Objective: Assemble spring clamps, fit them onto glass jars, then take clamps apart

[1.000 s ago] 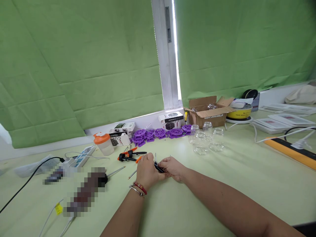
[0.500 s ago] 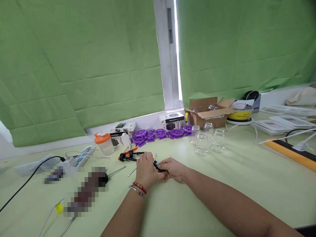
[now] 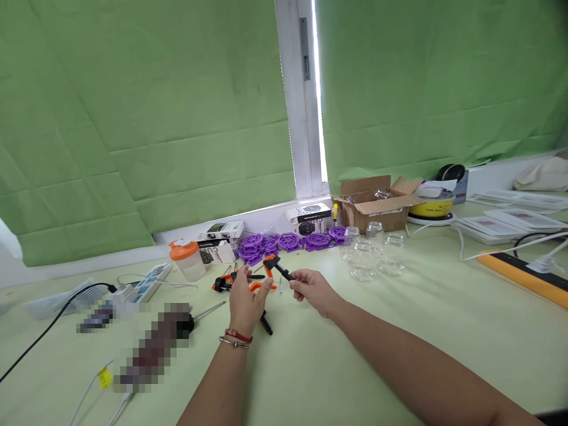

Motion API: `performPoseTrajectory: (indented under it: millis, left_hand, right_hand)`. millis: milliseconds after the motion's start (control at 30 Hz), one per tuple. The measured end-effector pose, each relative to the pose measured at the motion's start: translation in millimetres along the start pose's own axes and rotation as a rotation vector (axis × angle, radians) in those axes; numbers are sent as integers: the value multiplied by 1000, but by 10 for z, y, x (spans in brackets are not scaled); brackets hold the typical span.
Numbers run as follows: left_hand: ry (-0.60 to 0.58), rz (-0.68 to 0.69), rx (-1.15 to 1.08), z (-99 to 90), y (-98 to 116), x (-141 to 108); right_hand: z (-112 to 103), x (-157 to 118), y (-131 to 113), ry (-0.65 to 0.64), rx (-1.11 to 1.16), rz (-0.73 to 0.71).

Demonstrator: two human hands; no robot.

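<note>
My right hand (image 3: 314,291) pinches a black rod (image 3: 284,271) with a wedge-shaped black head, which points up and to the left above the table. Slightly left of it, my left hand (image 3: 248,299) has its thumb and fingers spread. A bent orange piece (image 3: 270,273) shows beyond the left thumb. Below that palm a black handle-like end (image 3: 266,323) sticks out; the hand hides how it joins the rest. By the left fingertips lie orange and black clamp-like parts (image 3: 220,284). A thin metal rod (image 3: 280,285) is between the hands.
Purple wheel-like parts (image 3: 288,241) lie along the back beside small boxes (image 3: 217,251). Clear jars (image 3: 362,260) stand before an open carton (image 3: 381,207). An orange-lidded cup (image 3: 186,260), a screwdriver shaft (image 3: 210,309) and a power strip (image 3: 153,281) are at left.
My hands have come apart, the left shifting left and its fingers spreading. The black rod in my right hand is now raised and visible. The orange piece and black end have come into sight.
</note>
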State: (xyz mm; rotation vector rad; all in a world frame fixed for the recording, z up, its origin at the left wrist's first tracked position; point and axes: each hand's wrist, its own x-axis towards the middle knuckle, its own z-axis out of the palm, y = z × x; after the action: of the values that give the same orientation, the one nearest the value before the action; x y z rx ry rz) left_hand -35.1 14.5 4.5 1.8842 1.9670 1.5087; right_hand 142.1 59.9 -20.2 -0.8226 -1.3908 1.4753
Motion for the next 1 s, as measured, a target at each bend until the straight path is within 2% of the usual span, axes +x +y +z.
performPoseTrajectory:
  millis: [100, 233, 300, 400, 600, 700, 900, 1000]
  left_hand:
    - [-126, -199, -379, 23, -14, 9]
    - [-310, -327, -733, 101, 1, -20]
    - [-336, -348, -800, 125, -2, -31]
    - [-347, -347, -847, 136, -21, -36]
    - [-337, -352, -843, 142, -27, -30]
    - [-231, -390, -772, 120, -62, 13]
    - [316, -486, -551, -3, -355, 172]
    - [429, -572, -482, -30, -490, 216]
  right_hand:
    - [-42, 1, -20, 59, -236, -191]
    - [-52, -42, -55, 54, -634, -400]
    - [-42, -57, -60, 35, -728, -430]
    - [-33, -58, -39, 27, -756, -408]
    - [-48, -31, 4, -4, -809, -378]
    - [-49, 28, -25, 34, -868, -369]
    - [-98, 371, -2, 144, -1031, -233]
    - [-135, 587, 80, 160, -1067, -179]
